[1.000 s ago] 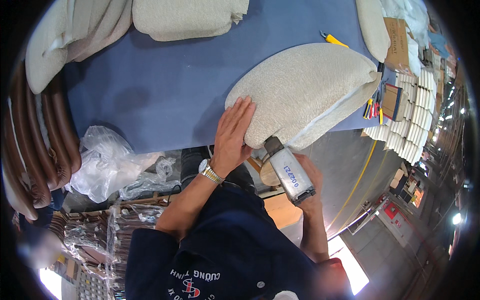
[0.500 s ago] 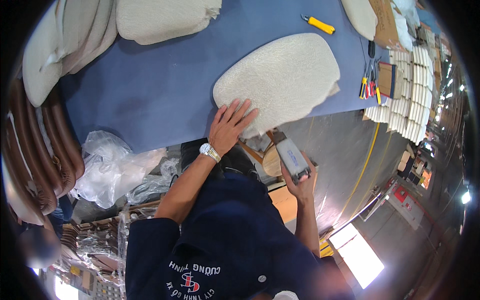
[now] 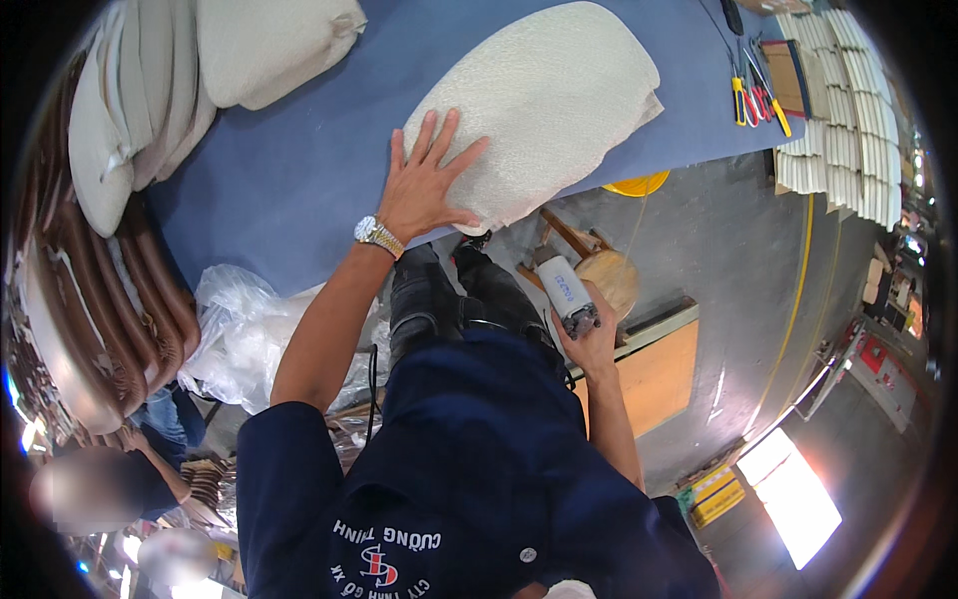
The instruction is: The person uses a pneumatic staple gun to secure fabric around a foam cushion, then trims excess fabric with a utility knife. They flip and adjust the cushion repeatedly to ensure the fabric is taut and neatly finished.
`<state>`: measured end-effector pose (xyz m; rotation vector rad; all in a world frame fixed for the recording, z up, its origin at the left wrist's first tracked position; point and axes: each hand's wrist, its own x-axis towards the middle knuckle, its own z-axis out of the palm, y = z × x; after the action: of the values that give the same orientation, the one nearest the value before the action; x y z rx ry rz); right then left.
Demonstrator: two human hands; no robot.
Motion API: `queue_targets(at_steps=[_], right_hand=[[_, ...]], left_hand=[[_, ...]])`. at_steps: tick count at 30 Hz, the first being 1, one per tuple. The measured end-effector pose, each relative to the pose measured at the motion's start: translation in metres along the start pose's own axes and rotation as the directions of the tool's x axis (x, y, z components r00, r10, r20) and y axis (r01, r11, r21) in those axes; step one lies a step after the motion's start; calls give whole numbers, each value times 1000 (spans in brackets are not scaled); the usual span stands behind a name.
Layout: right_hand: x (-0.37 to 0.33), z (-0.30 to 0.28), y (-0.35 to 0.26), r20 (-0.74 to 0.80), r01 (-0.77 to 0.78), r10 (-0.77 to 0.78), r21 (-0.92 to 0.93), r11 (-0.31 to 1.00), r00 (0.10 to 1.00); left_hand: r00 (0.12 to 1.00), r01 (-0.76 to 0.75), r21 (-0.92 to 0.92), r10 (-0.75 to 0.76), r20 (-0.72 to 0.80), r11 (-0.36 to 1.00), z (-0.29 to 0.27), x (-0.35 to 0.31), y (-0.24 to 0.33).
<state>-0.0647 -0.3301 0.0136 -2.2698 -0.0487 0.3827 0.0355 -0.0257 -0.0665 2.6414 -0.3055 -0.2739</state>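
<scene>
Currently, my hands are doing different jobs. My left hand (image 3: 424, 190) lies flat on the beige padded piece (image 3: 549, 110), fingers spread wide and closed on nothing; I judge that the palm is there to steady it. The piece rests on the blue-covered table (image 3: 299, 170), its lower corner at the near edge and apparently a little over it, presumably so that this border can be reached from my side. My right hand (image 3: 589, 334) is closed around the rear of a grey boxy hand tool (image 3: 564, 285), held off the table, its nose toward the table edge but apart from the fabric; finger position underneath is hidden. Containers: a clear plastic bag (image 3: 235, 329), crumpled, sits below the table's left part; I cannot tell whether anything is inside. An orange-tan panel (image 3: 654, 369) with a pale rim stands below my right hand; whether it is the side of a box, I cannot tell. Cutters and other hand tools (image 3: 760, 105) with yellow and red handles lie loose at the table's right end, likely kept within reach yet outside the working area. Brown padded pieces (image 3: 140, 309) are packed upright side by side at left, probably to save room.
</scene>
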Motion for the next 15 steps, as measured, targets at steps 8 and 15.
queue_targets(at_steps=[8, 15], right_hand=[[-18, 23, 14, -69, -44, 49, 77, 996, 996], [-18, 43, -22, -89, -62, 75, 136, 989, 993]], left_hand=[[999, 38, 140, -36, -13, 989, 10, 5, -2], [999, -34, 156, 39, -30, 987, 13, 2, -7]])
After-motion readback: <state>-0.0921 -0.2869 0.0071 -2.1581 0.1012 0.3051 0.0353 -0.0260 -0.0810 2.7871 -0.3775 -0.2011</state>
